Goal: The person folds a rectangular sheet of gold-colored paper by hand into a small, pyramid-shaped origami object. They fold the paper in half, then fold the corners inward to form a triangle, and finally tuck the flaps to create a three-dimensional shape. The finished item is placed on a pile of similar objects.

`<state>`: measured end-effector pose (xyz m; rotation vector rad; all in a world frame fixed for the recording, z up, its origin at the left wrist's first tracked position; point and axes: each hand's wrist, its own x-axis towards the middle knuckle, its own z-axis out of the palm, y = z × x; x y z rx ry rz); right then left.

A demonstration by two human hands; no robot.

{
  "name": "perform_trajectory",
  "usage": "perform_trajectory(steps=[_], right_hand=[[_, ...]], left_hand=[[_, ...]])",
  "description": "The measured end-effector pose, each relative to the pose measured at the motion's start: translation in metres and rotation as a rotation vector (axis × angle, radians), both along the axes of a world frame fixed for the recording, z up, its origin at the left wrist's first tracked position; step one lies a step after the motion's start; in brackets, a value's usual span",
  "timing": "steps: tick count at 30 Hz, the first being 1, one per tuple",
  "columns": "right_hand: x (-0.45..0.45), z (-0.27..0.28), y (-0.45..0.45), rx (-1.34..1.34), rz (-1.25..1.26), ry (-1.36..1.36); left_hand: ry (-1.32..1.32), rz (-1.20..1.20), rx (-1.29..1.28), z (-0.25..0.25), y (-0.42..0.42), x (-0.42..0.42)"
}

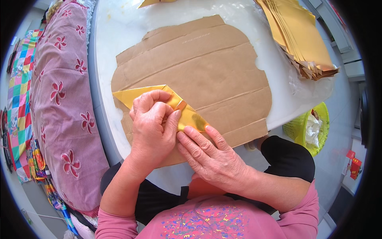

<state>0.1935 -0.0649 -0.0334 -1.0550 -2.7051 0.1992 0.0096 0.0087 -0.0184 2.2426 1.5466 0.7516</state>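
Note:
A folded sheet of gold foil paper [193, 117] lies on a flattened piece of brown cardboard [206, 71], near its front left part. One pointed corner of the paper reaches out to the left, and a narrow orange-brown strip shows at its middle. My left hand [155, 122] is curled over the paper, with thumb and bent fingers closed on it; the spot between them is partly hidden. My right hand [213, 155] lies flat beside it, fingertips touching the paper's lower right edge. Its thumb is mostly hidden under the palm.
The cardboard rests on a white tabletop [107, 35]. A stack of gold paper sheets [301, 33] lies on clear plastic at the back right. Another gold piece [155, 2] shows at the top edge. A yellow-green basket [323, 128] stands below right; pink flowered fabric [65, 113] borders the left.

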Motion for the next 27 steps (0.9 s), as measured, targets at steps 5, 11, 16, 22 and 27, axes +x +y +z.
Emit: perform_trajectory(steps=[5,11,16,22,27], right_hand=[[-0.001,-0.001,0.000,0.003,-0.001,0.001],[0.000,0.004,0.001,-0.047,0.014,-0.008],[0.000,0.004,0.001,-0.049,0.009,0.000],[0.001,0.005,0.000,-0.065,0.014,-0.001],[0.002,0.008,0.001,-0.058,0.025,-0.032]], left_hand=[[-0.039,0.044,-0.083,-0.001,-0.003,0.001],[-0.052,0.055,-0.092,-0.001,-0.002,0.002],[-0.023,0.059,-0.070,-0.001,-0.003,0.004],[0.016,0.050,0.057,-0.007,-0.007,0.006],[-0.037,0.080,0.097,-0.011,-0.009,0.007]])
